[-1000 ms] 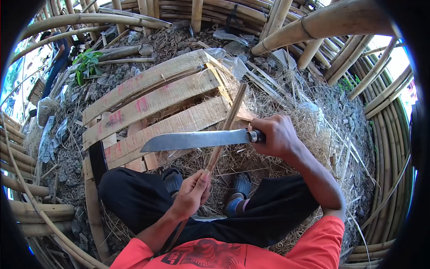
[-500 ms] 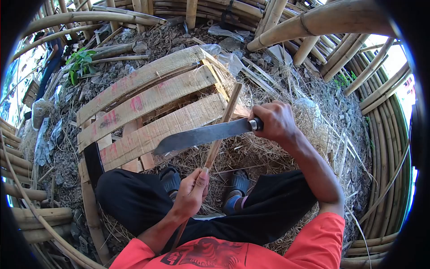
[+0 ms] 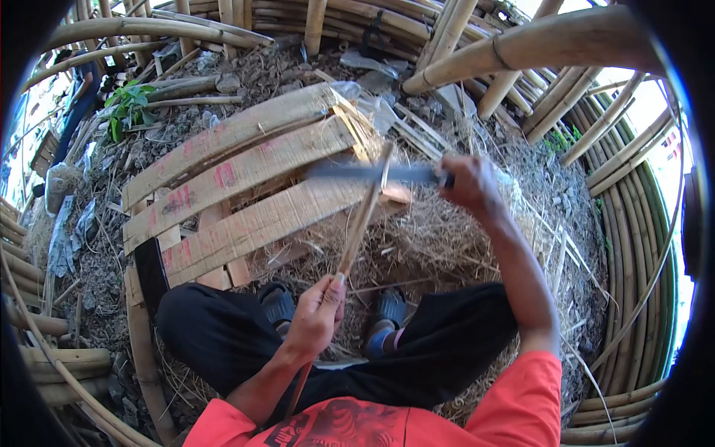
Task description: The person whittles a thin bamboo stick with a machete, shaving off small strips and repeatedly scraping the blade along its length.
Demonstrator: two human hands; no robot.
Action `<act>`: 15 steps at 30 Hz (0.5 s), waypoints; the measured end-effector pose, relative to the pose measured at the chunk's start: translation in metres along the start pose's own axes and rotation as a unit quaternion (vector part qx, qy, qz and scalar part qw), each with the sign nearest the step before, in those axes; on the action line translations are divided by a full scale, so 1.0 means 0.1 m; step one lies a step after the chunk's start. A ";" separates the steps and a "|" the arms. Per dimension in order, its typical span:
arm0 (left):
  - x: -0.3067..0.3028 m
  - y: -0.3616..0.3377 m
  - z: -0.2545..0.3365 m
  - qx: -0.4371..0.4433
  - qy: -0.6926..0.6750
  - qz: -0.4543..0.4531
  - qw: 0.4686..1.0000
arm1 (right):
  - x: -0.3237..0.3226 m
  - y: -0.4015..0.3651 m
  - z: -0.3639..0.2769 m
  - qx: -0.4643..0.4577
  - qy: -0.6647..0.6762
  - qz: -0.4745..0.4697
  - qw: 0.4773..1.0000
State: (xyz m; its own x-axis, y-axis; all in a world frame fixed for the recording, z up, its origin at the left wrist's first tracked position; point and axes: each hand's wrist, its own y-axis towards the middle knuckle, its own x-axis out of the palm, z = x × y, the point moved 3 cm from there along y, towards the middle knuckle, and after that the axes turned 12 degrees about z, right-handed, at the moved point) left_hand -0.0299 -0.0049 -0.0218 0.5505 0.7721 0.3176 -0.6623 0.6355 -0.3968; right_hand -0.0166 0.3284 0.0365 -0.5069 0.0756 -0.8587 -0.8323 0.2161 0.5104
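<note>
My left hand point(image 3: 319, 314) is closed around the lower part of a long, thin strip of bamboo or wood point(image 3: 362, 225), which slants up and away from me. The strip's lower end runs back beneath my forearm. My right hand point(image 3: 469, 181) grips the handle of a machete point(image 3: 372, 174). Its blade is blurred by motion and points left, crossing the strip near its upper end. A thin pale sliver shows at that crossing. Beyond the strip, a low slatted wooden platform point(image 3: 253, 168) with red marks lies to the left.
Bamboo poles point(image 3: 536, 45) lean across the upper right, and a stacked bamboo wall point(image 3: 633, 283) stands at the right. Dry shavings point(image 3: 439, 238) cover the ground around my sandalled feet. Plastic scraps point(image 3: 71, 238) and a green plant point(image 3: 128, 108) are at the left.
The machete has moved up and away along the strip, from mid-length to near its upper end, and its blade is now more level. My left hand keeps its hold.
</note>
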 end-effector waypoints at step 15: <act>-0.04 0.08 -0.11 -0.073 -0.106 -0.019 0.992 | 0.08 -0.15 -0.34 0.091 0.168 -0.113 0.975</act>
State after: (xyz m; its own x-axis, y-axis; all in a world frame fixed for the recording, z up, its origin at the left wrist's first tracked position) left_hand -0.0318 -0.0029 -0.0351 0.4441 0.7421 0.5020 -0.5546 0.6678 -0.4965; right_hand -0.0157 0.2928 0.0234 -0.3857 -0.3109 -0.8687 -0.8930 0.3624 0.2668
